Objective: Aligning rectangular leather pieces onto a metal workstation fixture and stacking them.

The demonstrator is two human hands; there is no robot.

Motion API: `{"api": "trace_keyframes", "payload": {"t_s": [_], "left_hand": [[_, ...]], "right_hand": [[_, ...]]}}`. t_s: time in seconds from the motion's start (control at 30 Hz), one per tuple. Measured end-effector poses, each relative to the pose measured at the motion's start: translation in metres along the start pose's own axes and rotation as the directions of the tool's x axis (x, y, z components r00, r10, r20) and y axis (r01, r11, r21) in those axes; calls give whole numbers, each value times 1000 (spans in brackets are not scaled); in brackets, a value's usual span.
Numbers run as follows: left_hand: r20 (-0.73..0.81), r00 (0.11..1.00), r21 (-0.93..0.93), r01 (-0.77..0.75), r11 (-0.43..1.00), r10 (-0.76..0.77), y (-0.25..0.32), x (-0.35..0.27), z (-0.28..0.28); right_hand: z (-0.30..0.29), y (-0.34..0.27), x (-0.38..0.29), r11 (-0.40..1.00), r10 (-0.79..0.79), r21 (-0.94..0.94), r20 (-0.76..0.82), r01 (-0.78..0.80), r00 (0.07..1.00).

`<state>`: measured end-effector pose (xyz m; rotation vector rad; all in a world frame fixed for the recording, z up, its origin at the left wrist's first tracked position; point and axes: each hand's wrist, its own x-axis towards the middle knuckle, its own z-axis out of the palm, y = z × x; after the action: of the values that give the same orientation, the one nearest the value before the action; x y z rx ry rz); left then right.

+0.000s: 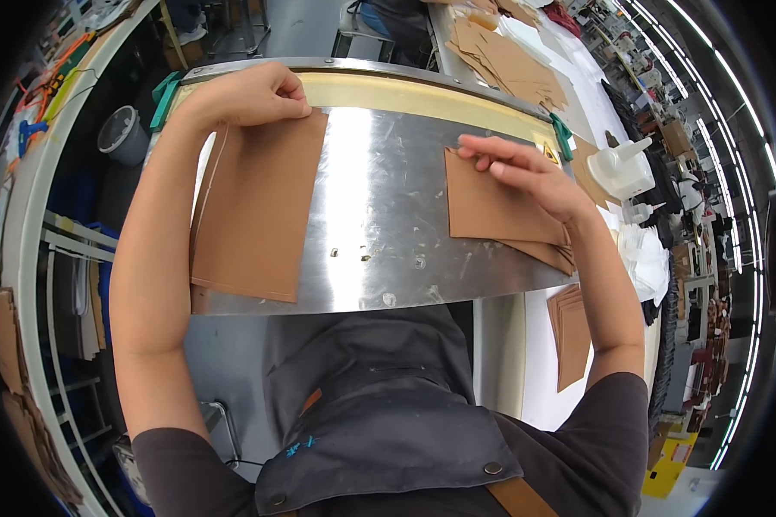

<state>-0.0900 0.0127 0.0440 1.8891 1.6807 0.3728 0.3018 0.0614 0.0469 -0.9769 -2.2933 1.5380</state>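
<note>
A large brown leather-like panel [258, 207] lies on the left of a metal work plate [388, 194], a pale stitch-like line along its left side. My left hand [252, 94] is at its far edge, thumb and fingers pinched on the far right corner. To the right, smaller brown panels [504, 203] overlap in a loose pile. Over the pile's far left corner is my right hand [524, 171], fingers extended and thumb apart. Its fingertips are at that corner; whether they touch it I cannot tell.
Green clamps [165, 100] flank a metal bar [330, 63] along the plate's far edge. On the right are a white bottle [621, 168], a stack of brown pieces [570, 336] and white cloth or paper [643, 262]. A bucket [124, 134] stands left. Another person [401, 26] sits beyond.
</note>
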Motion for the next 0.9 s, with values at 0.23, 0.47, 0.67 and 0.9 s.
{"api": "trace_keyframes", "payload": {"t_s": [0.23,0.47,0.67,0.9], "left_hand": [[38,998,-233,-31,972,41,12,-4,6],[89,996,-419,10,908,30,1,-1,6],[103,993,-374,85,924,-50,0,0,3],[173,984,-247,74,966,-31,-28,-2,-9]], "right_hand": [[64,-48,53,996,78,-49,-38,-80,996],[106,-75,101,927,101,-371,89,-61,991],[47,-42,95,997,52,49,195,-62,979],[20,6,105,999,22,42,-222,-13,975]]}}
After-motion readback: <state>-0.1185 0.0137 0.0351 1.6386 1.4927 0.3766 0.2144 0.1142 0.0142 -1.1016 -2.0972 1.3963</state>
